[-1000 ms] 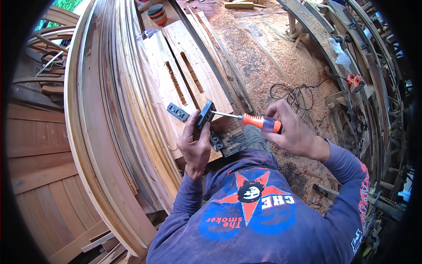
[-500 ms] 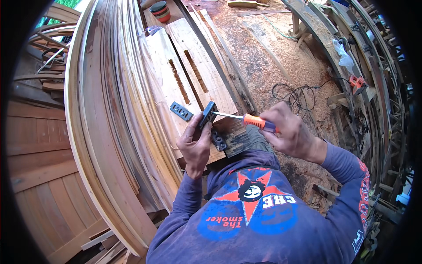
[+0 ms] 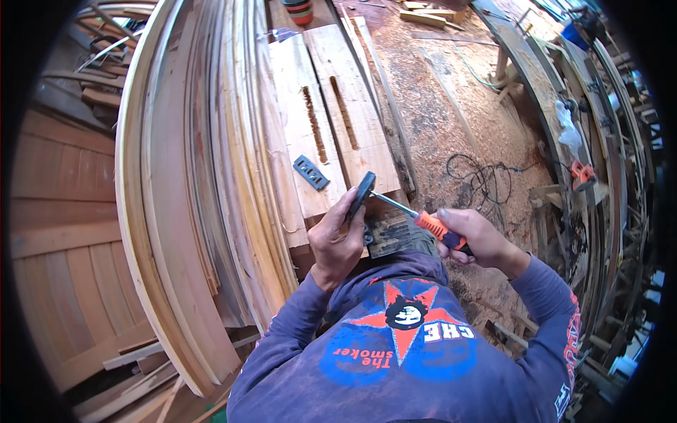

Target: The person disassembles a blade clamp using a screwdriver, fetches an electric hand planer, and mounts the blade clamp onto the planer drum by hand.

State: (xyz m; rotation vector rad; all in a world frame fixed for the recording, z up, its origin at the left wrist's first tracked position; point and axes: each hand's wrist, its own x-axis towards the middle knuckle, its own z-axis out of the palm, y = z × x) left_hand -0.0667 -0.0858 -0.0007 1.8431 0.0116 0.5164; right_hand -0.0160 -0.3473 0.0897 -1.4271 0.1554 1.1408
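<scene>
My left hand (image 3: 337, 240) pinches a small black rectangular piece (image 3: 364, 192), stood up on edge between thumb and fingers. Wrapped round the orange and dark handle of a screwdriver (image 3: 431, 224), my right hand (image 3: 481, 240) points its metal shaft up and left. The tip meets the face of the black piece; what it engages is too small to see. A matching dark piece with several cut-outs (image 3: 311, 173) lies on the pale left board (image 3: 288, 99). Another dark part (image 3: 367, 235) shows partly behind my left fingers.
Beside the left board lies a second pale board (image 3: 352, 63); each has a long slot. A striped pot (image 3: 299, 11) stands beyond them. Long stacked planks (image 3: 190, 141) run along the left. A black cable (image 3: 486, 176) lies on the sawdust-strewn floor, with timber racks at right.
The screwdriver now slopes more steeply, with my right hand lower. The black piece in my left hand has turned. The whole view has shifted, placing the boards farther right and higher.
</scene>
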